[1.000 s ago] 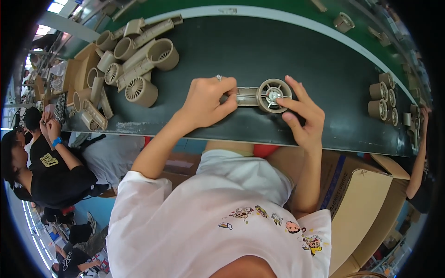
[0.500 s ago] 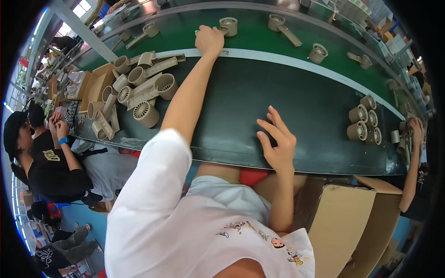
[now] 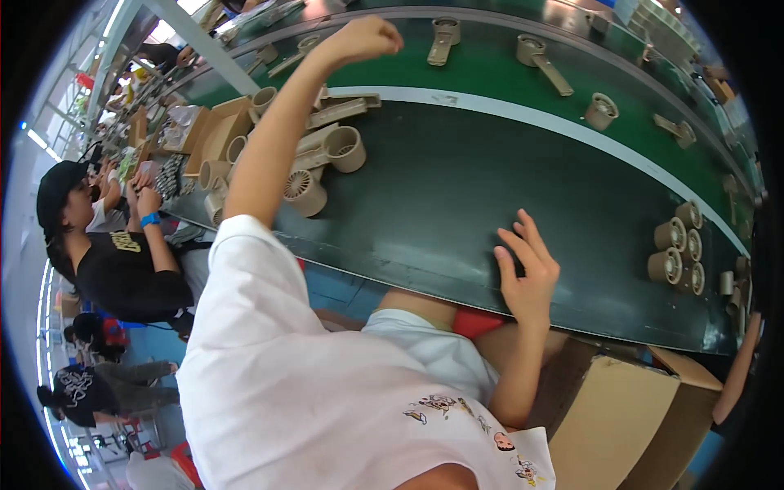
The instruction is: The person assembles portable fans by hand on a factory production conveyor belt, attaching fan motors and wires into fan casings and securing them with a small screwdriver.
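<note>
My left hand (image 3: 366,39) is raised over the green conveyor belt (image 3: 490,77), its fingers curled together with nothing visible in them. To its right, apart from it, a beige round plastic fan housing with a handle (image 3: 443,45) lies on the belt. My right hand (image 3: 531,265) hovers empty above the near part of the dark worktop (image 3: 433,180), fingers spread and thumb apart. Left of centre is a pile of beige housings and handles (image 3: 345,149), partly hidden by my left forearm. Several short round housings (image 3: 670,235) stand grouped at the right.
More housings (image 3: 532,51) lie spaced along the belt. An open cardboard box (image 3: 616,416) stands at the lower right, and a shallow carton (image 3: 219,135) sits beyond the pile. A co-worker (image 3: 114,253) sits at the left; another person's arm (image 3: 741,367) reaches in at the right edge.
My left hand has come away from the housing on the belt and moved up and left. My right hand holds much the same pose. The whole view has shifted, moving the scene rightward.
</note>
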`<state>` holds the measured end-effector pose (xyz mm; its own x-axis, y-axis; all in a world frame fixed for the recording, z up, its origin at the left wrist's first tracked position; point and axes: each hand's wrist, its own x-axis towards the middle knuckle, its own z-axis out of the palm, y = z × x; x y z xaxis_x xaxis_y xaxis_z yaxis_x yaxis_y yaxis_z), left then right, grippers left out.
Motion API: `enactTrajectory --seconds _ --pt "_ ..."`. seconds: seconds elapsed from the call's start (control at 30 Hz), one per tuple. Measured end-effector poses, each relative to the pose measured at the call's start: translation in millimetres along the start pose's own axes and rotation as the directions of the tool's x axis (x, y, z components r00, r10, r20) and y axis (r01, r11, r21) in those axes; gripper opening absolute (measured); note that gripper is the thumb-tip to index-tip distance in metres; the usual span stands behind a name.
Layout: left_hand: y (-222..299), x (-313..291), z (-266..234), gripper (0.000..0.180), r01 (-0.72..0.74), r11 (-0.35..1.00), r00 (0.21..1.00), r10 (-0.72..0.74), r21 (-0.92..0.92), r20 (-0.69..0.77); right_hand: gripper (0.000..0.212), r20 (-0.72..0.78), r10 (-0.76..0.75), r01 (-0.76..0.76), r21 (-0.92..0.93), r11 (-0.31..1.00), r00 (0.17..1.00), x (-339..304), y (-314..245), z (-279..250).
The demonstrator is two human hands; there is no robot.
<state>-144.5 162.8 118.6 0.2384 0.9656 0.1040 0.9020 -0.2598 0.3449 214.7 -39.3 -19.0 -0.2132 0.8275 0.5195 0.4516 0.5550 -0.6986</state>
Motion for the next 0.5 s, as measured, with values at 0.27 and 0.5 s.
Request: enactTrajectory --seconds 0.27,0.5 --pt "3.1 -148.9 1.9 0.072 -0.008 0.987 0.932 -0.050 0.160 0.358 0.020 0.024 -0.043 0.044 -0.041 0.998 0.999 1.5 -0.9 7.1" --pt "-3.2 -160.2 37.0 0.077 -0.001 0.998 0.988 -0.009 0.065 0.151 0.019 -0.015 0.007 -0.006 0.036 0.999 1.000 6.3 -4.9 2.1"
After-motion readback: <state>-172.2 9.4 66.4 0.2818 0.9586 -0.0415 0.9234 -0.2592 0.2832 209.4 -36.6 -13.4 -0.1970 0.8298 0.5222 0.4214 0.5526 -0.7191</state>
